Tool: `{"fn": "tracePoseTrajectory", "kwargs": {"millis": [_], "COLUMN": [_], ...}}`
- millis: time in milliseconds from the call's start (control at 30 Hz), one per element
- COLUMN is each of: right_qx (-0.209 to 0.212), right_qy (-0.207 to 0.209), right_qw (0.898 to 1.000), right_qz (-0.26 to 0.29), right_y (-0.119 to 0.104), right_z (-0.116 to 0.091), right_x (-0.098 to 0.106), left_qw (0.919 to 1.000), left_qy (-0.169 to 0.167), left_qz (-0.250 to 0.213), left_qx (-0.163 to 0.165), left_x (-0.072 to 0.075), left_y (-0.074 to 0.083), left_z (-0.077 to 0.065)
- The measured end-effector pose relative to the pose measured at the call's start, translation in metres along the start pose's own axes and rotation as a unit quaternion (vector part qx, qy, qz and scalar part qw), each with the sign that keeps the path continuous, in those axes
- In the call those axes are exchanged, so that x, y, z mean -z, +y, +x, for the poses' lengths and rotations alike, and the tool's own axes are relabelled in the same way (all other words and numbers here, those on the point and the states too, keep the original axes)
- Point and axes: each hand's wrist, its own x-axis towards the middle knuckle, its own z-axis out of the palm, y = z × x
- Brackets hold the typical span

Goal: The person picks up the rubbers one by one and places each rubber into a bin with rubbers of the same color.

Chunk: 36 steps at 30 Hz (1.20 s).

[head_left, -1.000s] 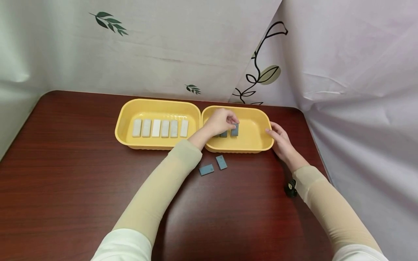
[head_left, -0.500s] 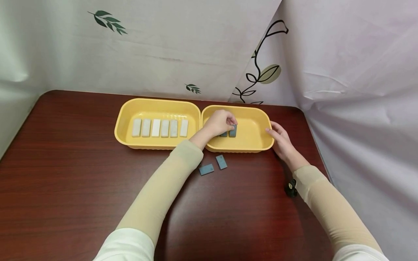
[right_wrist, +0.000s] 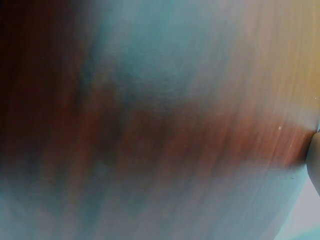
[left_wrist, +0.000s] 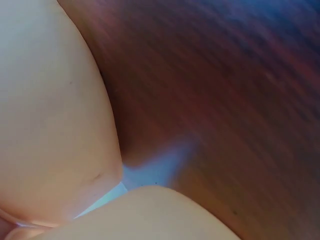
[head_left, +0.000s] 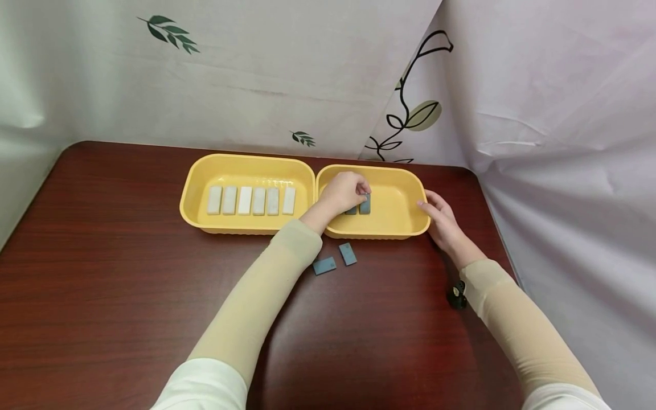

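In the head view, my left hand (head_left: 342, 192) reaches into the right-hand yellow tray (head_left: 396, 199). Its thumb and fingertips pinch the top end of a blue-grey rectangular tile (head_left: 365, 206), which lies on the tray floor. Just left of it, another blue-grey tile (head_left: 351, 210) shows partly; my hand covers the rest of that area. My right hand (head_left: 445, 226) grips the tray's right end, thumb over the rim. On the table before the tray lie two loose blue-grey tiles, one slanted (head_left: 347, 254) and one nearly crosswise (head_left: 324, 265). The wrist views are mostly blurred table and skin.
A second yellow tray (head_left: 246, 166) stands against the left end of the first, with a row of several whitish tiles (head_left: 245, 200) inside. A small black object (head_left: 456, 295) is by my right sleeve. White curtains (head_left: 246, 74) hang behind the dark red table (head_left: 128, 285).
My left hand has shifted the pinched tile slightly left, close beside its neighbour, and lowered it to the tray floor. My right hand keeps its place on the tray.
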Motion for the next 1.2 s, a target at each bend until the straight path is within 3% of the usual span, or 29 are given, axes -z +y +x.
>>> {"fn": "tracePoseTrajectory", "kwargs": {"millis": [633,1200], "right_qx": [-0.004,-0.003], "right_qy": [0.001,0.005], "right_qw": [1.0,1.0], "right_qz": [0.009,0.012], "right_y": [-0.0002,-0.0003], "right_z": [0.0009,0.0011], "right_x": [0.0,0.001], "left_qw": [0.9992,0.9987], "left_qy": [-0.003,-0.021], "left_qz": [0.02,0.032], "left_qx": [0.036,0.035], "left_x": [-0.0007,-0.0018], "left_y": [-0.0007,-0.0011], "left_z": [0.0041,0.0048]}}
